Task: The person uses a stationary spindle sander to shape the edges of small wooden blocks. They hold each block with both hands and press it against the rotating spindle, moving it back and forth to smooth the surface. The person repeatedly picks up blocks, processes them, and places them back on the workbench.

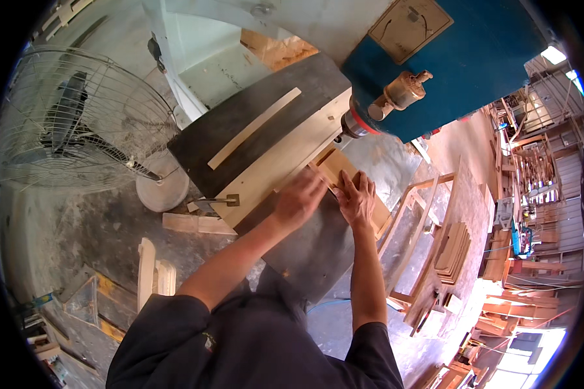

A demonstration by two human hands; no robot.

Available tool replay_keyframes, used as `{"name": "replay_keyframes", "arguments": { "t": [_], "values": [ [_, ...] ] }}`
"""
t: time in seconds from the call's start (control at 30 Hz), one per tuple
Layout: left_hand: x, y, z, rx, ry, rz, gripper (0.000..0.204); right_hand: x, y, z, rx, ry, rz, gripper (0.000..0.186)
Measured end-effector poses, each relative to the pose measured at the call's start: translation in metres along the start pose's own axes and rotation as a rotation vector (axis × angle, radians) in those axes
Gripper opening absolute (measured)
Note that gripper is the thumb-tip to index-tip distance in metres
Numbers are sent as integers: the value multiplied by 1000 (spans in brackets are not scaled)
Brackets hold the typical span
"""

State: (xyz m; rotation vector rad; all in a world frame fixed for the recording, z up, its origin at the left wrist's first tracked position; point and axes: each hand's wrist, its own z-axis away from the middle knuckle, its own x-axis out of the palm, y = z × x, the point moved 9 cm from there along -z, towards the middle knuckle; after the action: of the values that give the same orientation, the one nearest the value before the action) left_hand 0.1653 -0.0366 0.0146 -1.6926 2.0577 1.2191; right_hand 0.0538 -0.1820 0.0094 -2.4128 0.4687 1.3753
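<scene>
On the dark machine table (311, 249), a flat wooden board (335, 166) lies by the light wooden fence (282, 155). My left hand (302, 200) is closed at the board's near-left end, its fingertips pinching the edge close to the fence. My right hand (358, 201) grips the same board farther right, with its fingers over the top and the thumb toward my left hand. Just beyond the board is the machine's spindle head (355, 122) with a red ring. The hands partly hide the board, and its underside does not show.
A loose wood strip (254, 128) rests on the dark surface behind the fence, which a metal clamp (232, 200) holds. A caged fan (84, 123) stands at left. The teal machine body (461, 52) rises ahead. Stacked wooden pieces (453, 253) and a wooden frame (402, 259) are at right.
</scene>
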Motion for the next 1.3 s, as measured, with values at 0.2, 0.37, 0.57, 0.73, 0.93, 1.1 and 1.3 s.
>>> {"name": "replay_keyframes", "arguments": {
  "t": [0.2,0.37,0.57,0.73,0.93,1.1,1.3],
  "values": [
    [55,24,-17,71,43,5,41,2,3,0,115,-57,-128,60],
    [60,20,-15,63,61,-8,43,2,6,6,149,-62,158,57],
    [70,16,-25,36,37,-14,41,7,13,0,88,-18,101,55],
    [80,15,-33,34,37,-78,41,9,22,-5,97,-34,111,58],
    [91,15,-40,3,33,-115,41,11,28,-10,95,-23,128,55],
    [96,20,-42,48,23,-183,42,12,31,-12,103,-29,143,51],
    [100,21,-43,53,12,-196,44,12,32,-13,107,-12,140,48]
  ]
}}
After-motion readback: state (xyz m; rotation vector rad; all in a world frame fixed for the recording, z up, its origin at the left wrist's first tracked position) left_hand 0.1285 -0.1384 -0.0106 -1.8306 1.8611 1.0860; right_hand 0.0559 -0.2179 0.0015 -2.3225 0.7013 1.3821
